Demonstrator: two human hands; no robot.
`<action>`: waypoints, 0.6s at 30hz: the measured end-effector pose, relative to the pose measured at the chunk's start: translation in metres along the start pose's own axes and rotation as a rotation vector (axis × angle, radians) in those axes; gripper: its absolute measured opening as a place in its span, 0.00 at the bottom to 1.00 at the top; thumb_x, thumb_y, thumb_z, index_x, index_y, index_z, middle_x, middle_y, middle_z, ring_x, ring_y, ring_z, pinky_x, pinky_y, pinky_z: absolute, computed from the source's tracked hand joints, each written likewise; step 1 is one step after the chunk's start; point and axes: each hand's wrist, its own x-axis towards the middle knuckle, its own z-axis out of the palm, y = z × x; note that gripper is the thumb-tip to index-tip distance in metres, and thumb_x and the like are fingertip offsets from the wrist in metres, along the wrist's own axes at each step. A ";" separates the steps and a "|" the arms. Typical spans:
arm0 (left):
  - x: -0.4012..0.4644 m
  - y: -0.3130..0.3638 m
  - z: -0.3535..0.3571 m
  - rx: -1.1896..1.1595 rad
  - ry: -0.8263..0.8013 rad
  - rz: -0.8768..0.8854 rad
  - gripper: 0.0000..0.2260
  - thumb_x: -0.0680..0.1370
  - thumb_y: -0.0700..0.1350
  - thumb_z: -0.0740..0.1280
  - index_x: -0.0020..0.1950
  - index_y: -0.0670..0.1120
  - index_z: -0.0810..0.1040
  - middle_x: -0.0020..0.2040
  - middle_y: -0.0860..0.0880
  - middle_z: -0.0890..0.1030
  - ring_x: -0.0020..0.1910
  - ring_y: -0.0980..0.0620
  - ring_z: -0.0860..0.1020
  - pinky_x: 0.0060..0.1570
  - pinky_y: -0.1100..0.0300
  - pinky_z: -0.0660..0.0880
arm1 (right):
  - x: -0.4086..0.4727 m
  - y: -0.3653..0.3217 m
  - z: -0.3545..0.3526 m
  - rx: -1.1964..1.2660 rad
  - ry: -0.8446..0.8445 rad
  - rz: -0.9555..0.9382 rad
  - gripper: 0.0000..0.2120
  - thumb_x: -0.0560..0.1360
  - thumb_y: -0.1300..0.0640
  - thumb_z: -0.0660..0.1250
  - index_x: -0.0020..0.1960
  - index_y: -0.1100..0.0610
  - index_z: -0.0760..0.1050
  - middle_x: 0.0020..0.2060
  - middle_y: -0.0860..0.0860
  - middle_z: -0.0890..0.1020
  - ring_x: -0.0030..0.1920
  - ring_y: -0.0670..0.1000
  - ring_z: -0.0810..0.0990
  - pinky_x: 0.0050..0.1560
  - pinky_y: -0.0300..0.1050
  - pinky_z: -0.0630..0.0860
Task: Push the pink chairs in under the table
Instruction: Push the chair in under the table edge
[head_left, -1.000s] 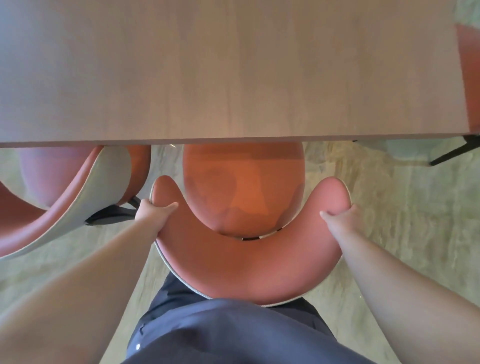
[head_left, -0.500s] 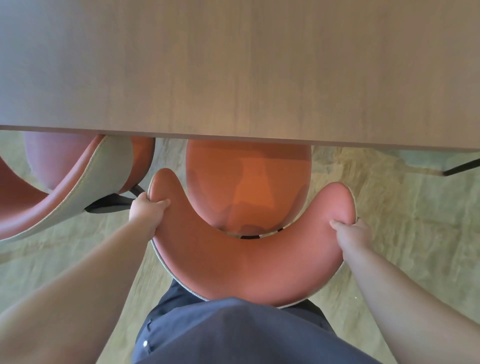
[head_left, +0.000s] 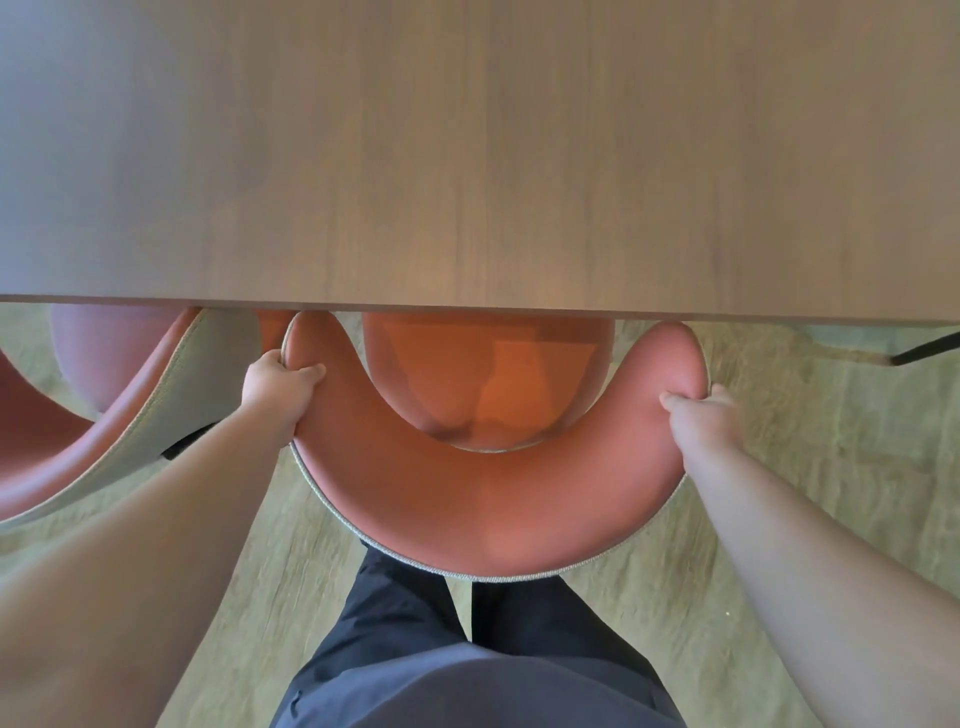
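left hand (head_left: 278, 387) has its fingers (head_left: 306, 373) curled over the left tip of the pink curved smooth-upholstered chair (head_left: 483, 493), thumb side hidden behind the backrest. right hand (head_left: 698, 415) grips the right tip the same way, fingers wrapped on the inner face. both tips sit right at the near edge of the brown wood-grain table (head_left: 467, 156), round seat mostly tucked beneath it. chair's outer shell is a grey woven fabric. second pink chair with grey fabric back (head_left: 119, 415) stands left of the table edge, angled, less tucked. dark navy trousers (head_left: 467, 665) below, greenish carpet floor (head_left: 805, 467). no writing anywhere.
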 end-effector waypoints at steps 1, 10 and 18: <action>0.003 0.005 0.001 -0.001 0.000 0.000 0.07 0.75 0.47 0.74 0.49 0.49 0.77 0.44 0.49 0.81 0.43 0.45 0.82 0.46 0.49 0.81 | 0.003 -0.006 0.001 0.016 -0.004 0.005 0.13 0.73 0.54 0.75 0.42 0.55 0.70 0.40 0.49 0.81 0.38 0.54 0.80 0.47 0.49 0.74; 0.018 0.016 0.007 -0.031 -0.018 -0.018 0.09 0.75 0.46 0.74 0.52 0.48 0.78 0.45 0.49 0.82 0.44 0.45 0.82 0.46 0.50 0.80 | 0.015 -0.018 0.007 0.045 0.003 0.021 0.11 0.72 0.56 0.75 0.42 0.53 0.72 0.38 0.48 0.81 0.40 0.56 0.81 0.46 0.48 0.74; 0.020 0.025 0.007 -0.013 -0.023 -0.037 0.12 0.75 0.48 0.76 0.54 0.47 0.78 0.45 0.49 0.81 0.44 0.45 0.82 0.49 0.50 0.80 | 0.013 -0.025 0.009 -0.031 0.003 0.028 0.18 0.72 0.51 0.76 0.57 0.57 0.77 0.50 0.53 0.84 0.52 0.60 0.83 0.54 0.52 0.78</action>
